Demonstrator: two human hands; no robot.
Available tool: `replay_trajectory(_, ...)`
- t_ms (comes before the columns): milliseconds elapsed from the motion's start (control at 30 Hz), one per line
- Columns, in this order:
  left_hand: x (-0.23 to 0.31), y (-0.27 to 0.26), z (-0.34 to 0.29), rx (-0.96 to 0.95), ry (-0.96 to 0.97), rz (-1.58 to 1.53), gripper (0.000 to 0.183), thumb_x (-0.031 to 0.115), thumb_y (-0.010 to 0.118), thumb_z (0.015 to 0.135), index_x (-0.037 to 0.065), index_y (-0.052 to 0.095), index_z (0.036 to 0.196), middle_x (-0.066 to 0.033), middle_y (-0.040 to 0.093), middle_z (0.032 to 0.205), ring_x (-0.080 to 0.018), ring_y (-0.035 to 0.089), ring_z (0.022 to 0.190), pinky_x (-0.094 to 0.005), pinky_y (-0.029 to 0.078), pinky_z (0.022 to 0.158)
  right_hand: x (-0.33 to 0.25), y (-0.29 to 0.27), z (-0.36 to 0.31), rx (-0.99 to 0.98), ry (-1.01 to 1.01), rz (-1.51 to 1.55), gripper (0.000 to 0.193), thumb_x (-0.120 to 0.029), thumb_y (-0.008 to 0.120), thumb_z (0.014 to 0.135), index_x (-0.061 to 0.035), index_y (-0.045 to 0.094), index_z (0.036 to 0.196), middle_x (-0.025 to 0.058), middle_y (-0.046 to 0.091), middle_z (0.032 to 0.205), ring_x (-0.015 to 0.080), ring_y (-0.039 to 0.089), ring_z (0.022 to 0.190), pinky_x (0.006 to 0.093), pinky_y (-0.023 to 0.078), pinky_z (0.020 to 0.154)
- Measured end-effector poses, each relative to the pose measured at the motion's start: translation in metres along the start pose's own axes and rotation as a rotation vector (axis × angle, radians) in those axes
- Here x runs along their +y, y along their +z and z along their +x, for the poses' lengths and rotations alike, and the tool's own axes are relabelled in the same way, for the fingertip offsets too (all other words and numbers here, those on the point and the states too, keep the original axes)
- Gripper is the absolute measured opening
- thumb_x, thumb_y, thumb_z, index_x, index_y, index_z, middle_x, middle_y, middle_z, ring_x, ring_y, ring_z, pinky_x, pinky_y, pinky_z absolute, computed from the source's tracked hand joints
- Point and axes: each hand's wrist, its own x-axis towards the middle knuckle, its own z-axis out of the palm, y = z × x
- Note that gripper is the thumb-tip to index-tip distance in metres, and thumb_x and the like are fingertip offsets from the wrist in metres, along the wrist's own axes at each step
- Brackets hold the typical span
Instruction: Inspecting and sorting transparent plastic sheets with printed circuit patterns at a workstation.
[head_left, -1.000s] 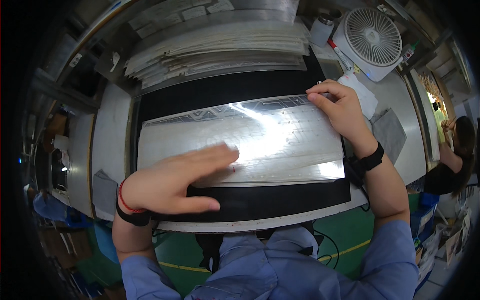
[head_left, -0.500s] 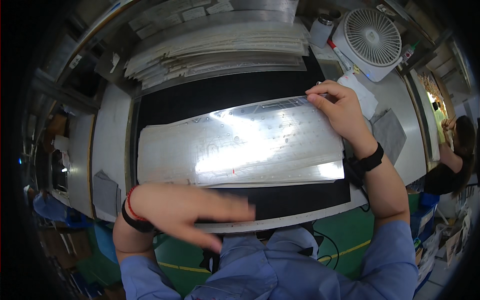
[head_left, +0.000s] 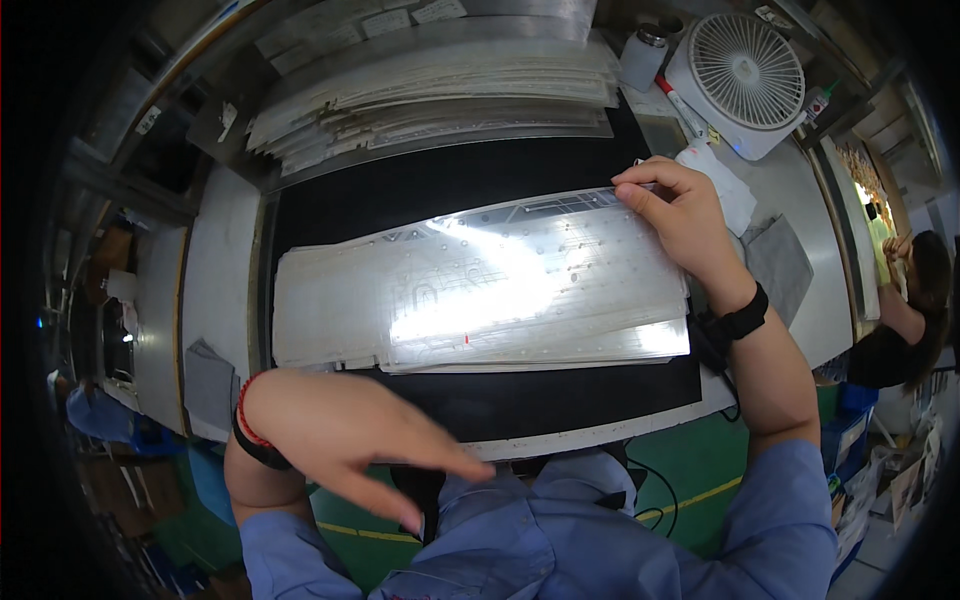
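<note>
A pile of thin, clear plastic sheets (head_left: pixel 330 300) lies on a black mat (head_left: pixel 560 395) in front of me. The top sheet (head_left: pixel 590 245) bears fine lines and dots, a small red mark low down, and a bright glare across its middle. At its far right corner my right hand (head_left: pixel 690 215) pinches the edge between thumb and fingers. My left hand (head_left: pixel 350 425) is over the table's near edge, just below the pile, with thumb and fingers apart and nothing in them. Its fingertips are slightly blurred.
Behind the mat stands a larger stack of clear sheets (head_left: pixel 440 100). At the back right are a white fan (head_left: pixel 745 75), a capped bottle (head_left: pixel 643 62) and a red-and-white marker (head_left: pixel 682 108). Grey cloths lie at right (head_left: pixel 778 265) and left (head_left: pixel 212 390). A person (head_left: pixel 905 310) sits far right.
My left hand has drawn back a little toward me and left, its fingers tilting downward. My right hand keeps its pinch on the sheet's corner.
</note>
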Motion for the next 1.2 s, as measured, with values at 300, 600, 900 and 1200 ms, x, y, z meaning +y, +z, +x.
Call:
replay_trajectory(300,-0.007,0.008,0.01,0.747,-0.473,0.775,0.045,0.023,0.07,0.081,0.006,0.061,0.122,-0.0109,0.061,0.084,-0.0295,0.058,0.08,-0.0382,0.047,0.07,-0.001,0.0,0.0,-0.005,-0.016,-0.01,0.012,-0.01,0.069,0.085,-0.0023,0.071,0.094,0.0033,0.064,0.088,0.0112,0.058,0.08,0.0243,0.045,0.074)
replay_trajectory(600,-0.001,0.015,0.02,0.735,-0.585,0.873,0.032,0.021,0.07,0.081,0.007,0.066,0.11,-0.0107,0.064,0.087,-0.0298,0.062,0.082,-0.0392,0.049,0.07,0.002,0.0,0.0,-0.004,-0.021,-0.004,0.012,-0.011,0.069,0.085,-0.0026,0.072,0.094,0.0037,0.064,0.088,0.0117,0.058,0.079,0.0247,0.045,0.074)
replay_trajectory(900,-0.008,-0.002,0.013,0.671,-0.388,0.496,0.017,0.011,0.069,0.08,0.005,0.065,0.096,-0.0099,0.066,0.094,-0.0275,0.062,0.087,-0.0349,0.049,0.077,0.004,-0.001,-0.001,0.065,-0.121,0.059,0.012,-0.009,0.07,0.085,-0.002,0.071,0.094,0.0023,0.063,0.087,0.0087,0.055,0.075,0.0222,0.043,0.068)
replay_trajectory(1200,-0.055,-0.048,-0.057,1.129,-0.619,0.51,0.046,0.017,0.059,0.092,0.001,0.049,0.134,-0.0177,0.055,0.132,-0.0265,0.051,0.124,-0.0339,0.037,0.105,-0.001,0.001,-0.001,0.024,-0.049,0.144,0.012,-0.009,0.069,0.087,-0.0012,0.071,0.095,0.0004,0.06,0.085,0.0046,0.051,0.061,0.0194,0.041,0.056)
